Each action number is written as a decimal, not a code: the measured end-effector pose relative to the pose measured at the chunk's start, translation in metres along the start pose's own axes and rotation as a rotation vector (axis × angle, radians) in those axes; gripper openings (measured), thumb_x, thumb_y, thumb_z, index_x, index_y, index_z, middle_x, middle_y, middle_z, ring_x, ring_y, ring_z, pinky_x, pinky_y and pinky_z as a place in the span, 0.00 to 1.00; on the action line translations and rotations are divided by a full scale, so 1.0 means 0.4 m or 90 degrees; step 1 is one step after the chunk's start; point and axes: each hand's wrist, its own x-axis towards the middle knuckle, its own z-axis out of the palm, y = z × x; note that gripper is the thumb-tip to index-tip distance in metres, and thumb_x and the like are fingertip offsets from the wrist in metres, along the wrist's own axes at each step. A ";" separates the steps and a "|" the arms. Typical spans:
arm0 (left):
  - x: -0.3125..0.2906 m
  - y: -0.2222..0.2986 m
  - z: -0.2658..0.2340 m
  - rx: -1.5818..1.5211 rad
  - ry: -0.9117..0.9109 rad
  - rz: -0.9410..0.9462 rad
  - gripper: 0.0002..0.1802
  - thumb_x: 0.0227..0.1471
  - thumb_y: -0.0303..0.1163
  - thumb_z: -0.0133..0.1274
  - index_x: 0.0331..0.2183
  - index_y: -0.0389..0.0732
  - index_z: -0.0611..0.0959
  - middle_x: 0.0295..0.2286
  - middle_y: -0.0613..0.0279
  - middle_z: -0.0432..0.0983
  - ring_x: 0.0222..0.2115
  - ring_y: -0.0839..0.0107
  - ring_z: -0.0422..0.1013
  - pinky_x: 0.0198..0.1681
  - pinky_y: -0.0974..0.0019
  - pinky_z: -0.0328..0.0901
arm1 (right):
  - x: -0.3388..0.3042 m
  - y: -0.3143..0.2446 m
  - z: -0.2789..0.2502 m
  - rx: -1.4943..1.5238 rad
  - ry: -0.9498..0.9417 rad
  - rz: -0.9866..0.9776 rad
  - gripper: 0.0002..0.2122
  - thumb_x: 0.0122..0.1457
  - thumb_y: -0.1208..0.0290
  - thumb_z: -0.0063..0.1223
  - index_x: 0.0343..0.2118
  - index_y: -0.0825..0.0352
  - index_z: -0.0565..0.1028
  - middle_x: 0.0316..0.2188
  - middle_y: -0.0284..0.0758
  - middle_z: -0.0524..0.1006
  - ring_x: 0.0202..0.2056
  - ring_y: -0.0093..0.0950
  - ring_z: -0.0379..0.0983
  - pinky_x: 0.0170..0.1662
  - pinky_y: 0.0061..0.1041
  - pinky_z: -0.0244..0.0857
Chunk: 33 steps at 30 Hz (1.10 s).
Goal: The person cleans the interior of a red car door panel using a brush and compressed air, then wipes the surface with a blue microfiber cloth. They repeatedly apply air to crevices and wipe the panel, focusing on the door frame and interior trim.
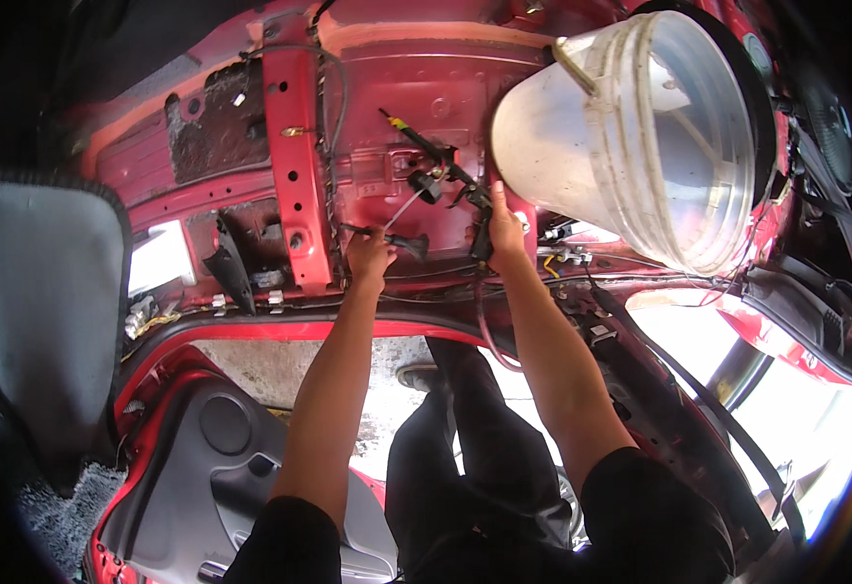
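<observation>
My left hand (370, 257) is closed round a slim black piece that ends in a flared rubber boot (411, 246). From near its fingertips a thin grey cable (405, 208) slants up to a round black part (426, 186). My right hand (506, 236) grips the near end of a black bracket assembly (481, 200), its thumb lying along the side. A black rod with a yellow band (403, 127) sticks out from the far end of that assembly. Both hands are over the bare red car floor (368, 146).
To the right, a whitish plastic bucket (567, 136) lies tilted on its side. A raised red crossmember (295, 165) runs left of my hands. Wiring follows the door sill (348, 326). The opened door (202, 487) is at lower left, beside a grey panel (41, 292).
</observation>
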 end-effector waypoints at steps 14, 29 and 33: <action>-0.099 0.096 -0.098 0.042 0.023 -0.107 0.29 0.60 0.51 0.59 0.58 0.52 0.73 0.42 0.53 0.77 0.32 0.62 0.77 0.41 0.55 0.77 | -0.587 -0.430 0.120 -0.194 0.187 -0.854 0.04 0.64 0.75 0.55 0.36 0.68 0.79 0.32 0.36 0.80 0.33 0.25 0.75 0.40 0.25 0.70; -0.359 0.015 -0.333 0.069 0.056 -0.009 0.39 0.63 0.43 0.58 0.67 0.48 0.60 0.54 0.51 0.72 0.44 0.55 0.78 0.42 0.49 0.74 | 0.169 -0.632 -0.153 -1.333 -0.118 -0.410 0.21 0.52 0.76 0.60 0.52 0.59 0.81 0.55 0.38 0.77 0.60 0.43 0.69 0.55 0.48 0.70; -0.424 -0.037 -0.369 0.048 0.119 -0.064 0.36 0.63 0.42 0.57 0.66 0.44 0.63 0.54 0.51 0.72 0.45 0.55 0.78 0.43 0.52 0.74 | 0.239 -0.590 -0.140 -1.366 -0.102 -0.407 0.17 0.54 0.74 0.59 0.49 0.63 0.81 0.52 0.41 0.78 0.58 0.42 0.71 0.54 0.46 0.71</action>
